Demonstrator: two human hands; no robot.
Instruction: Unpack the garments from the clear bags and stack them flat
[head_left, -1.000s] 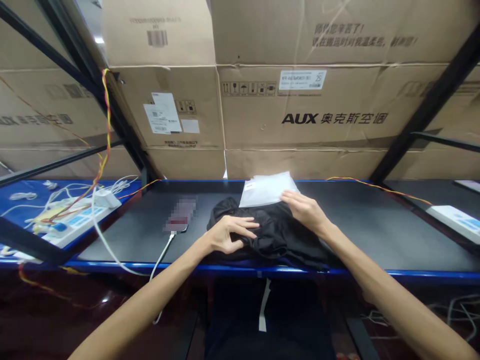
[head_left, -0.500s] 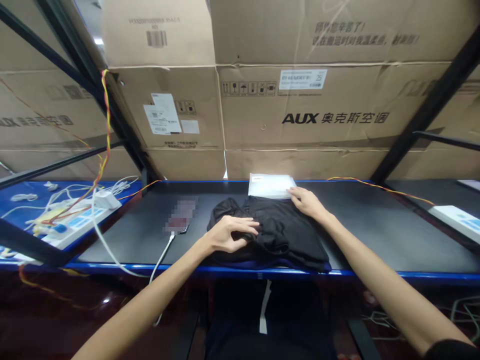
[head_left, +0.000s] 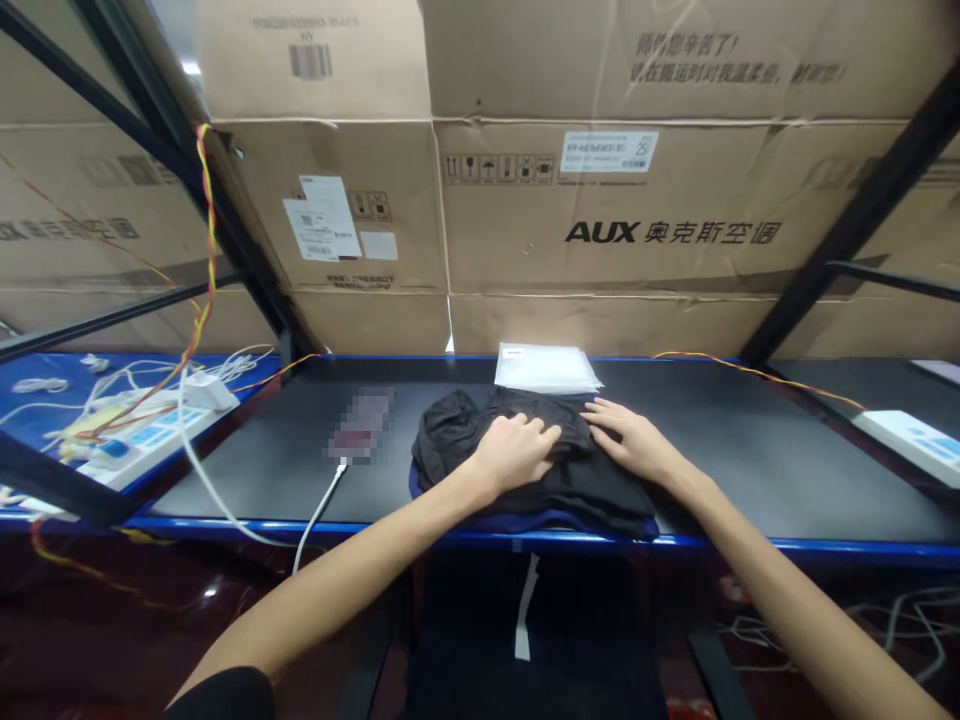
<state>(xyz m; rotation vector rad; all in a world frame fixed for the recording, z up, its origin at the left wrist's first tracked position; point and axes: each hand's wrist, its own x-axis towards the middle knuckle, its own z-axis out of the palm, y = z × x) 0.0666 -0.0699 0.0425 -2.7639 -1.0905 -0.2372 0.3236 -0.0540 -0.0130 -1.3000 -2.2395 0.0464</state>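
Observation:
A crumpled black garment (head_left: 600, 490) lies at the front middle of the shelf, bunched at its left and flatter at its right. Dark blue fabric (head_left: 551, 520) shows beneath its front edge. My left hand (head_left: 517, 450) is on top of the black cloth, fingers bent into its folds; the fingertips are partly hidden. At the cloth's right side rests my right hand (head_left: 626, 437), its fingers stretched out and apart against the fabric. Just behind the garment lies a flat, whitish plastic packet (head_left: 547, 368), touched by neither hand.
Left of the cloth, a blurred-out phone (head_left: 361, 425) sits on the dark shelf (head_left: 750, 450) with a white cable attached. Power strips (head_left: 911, 445) stand at both sides, with tangled wires at the left. Cardboard sheets (head_left: 495, 250) form the back wall between black metal posts.
My left hand has moved right across the black garment, and its fingers have bent onto the cloth. My right hand has come off the white packet and down onto the garment's right side.

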